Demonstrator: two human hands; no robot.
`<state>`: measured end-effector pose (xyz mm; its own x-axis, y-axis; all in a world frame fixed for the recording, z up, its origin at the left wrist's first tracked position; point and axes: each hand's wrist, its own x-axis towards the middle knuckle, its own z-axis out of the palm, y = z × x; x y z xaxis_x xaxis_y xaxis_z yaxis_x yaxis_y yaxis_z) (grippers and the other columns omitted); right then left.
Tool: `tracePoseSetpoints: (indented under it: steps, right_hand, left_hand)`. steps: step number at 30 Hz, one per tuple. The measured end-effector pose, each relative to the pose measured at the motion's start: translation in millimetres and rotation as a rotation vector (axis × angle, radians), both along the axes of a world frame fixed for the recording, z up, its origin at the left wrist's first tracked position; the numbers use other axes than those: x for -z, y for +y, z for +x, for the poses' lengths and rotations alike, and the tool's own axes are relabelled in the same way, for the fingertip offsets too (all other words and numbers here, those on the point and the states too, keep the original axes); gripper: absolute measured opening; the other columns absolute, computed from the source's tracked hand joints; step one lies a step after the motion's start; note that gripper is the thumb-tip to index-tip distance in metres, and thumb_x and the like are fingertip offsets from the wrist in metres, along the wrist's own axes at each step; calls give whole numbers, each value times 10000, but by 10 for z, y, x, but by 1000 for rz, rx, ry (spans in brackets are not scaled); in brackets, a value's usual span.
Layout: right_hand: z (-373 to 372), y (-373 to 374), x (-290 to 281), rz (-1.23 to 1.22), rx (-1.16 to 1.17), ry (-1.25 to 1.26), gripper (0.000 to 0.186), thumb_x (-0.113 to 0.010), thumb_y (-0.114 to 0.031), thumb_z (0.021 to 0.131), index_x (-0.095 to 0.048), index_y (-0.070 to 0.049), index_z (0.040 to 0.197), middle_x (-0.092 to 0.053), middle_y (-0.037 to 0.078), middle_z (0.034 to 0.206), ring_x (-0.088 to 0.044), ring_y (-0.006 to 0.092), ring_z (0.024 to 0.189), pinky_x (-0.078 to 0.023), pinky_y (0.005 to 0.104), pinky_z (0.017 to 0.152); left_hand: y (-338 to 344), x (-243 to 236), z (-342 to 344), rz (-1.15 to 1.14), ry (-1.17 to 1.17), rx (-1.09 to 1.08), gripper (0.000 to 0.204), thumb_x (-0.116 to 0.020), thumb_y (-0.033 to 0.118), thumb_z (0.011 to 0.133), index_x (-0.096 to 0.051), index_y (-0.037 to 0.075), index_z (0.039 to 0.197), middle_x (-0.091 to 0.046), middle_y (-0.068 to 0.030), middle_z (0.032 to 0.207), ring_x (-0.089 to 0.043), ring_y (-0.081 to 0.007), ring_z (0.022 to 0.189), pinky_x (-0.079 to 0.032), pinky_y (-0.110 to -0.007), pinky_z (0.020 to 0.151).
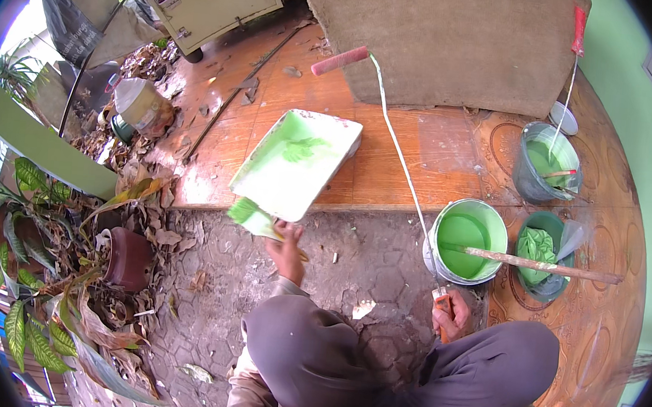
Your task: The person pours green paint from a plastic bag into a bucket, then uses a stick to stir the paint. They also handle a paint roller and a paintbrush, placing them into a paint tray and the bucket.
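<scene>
My left hand [288, 252] is closed on a paintbrush whose green-coated bristles [247, 213] point to the left, at the near corner of a white paint tray [337, 127]. Green paint is spread inside the tray, which rests on the tiled step. In my right hand [453, 314] is the orange handle of a long-wired paint roller [401, 150]. Its pinkish sleeve stands high, in front of a brown board. Just above my right hand is a white bucket [443, 268] of green paint, with a wooden stick [566, 269] lying across its rim.
On the right stand a grey bucket [525, 177] of green paint holding another roller [573, 77], and a dark green tub [537, 289] with a green-smeared plastic bag. Potted plants [128, 259] and dry leaves line the left. A plastic jug [144, 105] and a cream cart [219, 8] stand farther back.
</scene>
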<state>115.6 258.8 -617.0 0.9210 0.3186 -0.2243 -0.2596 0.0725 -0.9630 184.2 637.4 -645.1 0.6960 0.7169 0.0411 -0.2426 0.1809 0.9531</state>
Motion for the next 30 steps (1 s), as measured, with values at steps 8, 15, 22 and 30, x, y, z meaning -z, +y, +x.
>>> tracePoseSetpoints:
  steps: [8,15,22,30]
  right_hand:
    - [16,-25,9,-19,-15,58,251,-602,-127,867,-496,-39,1076,-520,14,693,-489,74,539,-417,238,495]
    - [-6,17,14,-37,-58,80,233,-596,-118,863,-489,-41,1056,-521,36,682,-496,90,536,-413,249,493]
    - [-26,1,8,-60,-34,76,248,-610,-136,851,-492,-31,1043,-521,28,658,-492,85,528,-411,242,496]
    - [-25,-13,14,-32,-16,73,233,-614,-109,850,-518,-32,1048,-512,5,648,-473,62,501,-388,233,457]
  left_hand:
    - [-442,99,22,-22,51,465,438,-626,23,862,-490,-47,1273,-476,-201,1371,-477,-339,1272,-550,-395,904]
    - [831,485,407,175,344,-18,149,-572,-7,837,-532,-1,980,-555,-82,971,-579,-163,744,-562,-305,534]
    - [758,657,585,204,544,-96,176,-564,-33,801,-546,48,956,-565,-71,933,-584,-174,740,-544,-301,508]
    - [912,771,601,157,418,-154,142,-597,-57,768,-572,46,861,-569,-26,751,-536,-126,603,-433,-279,493]
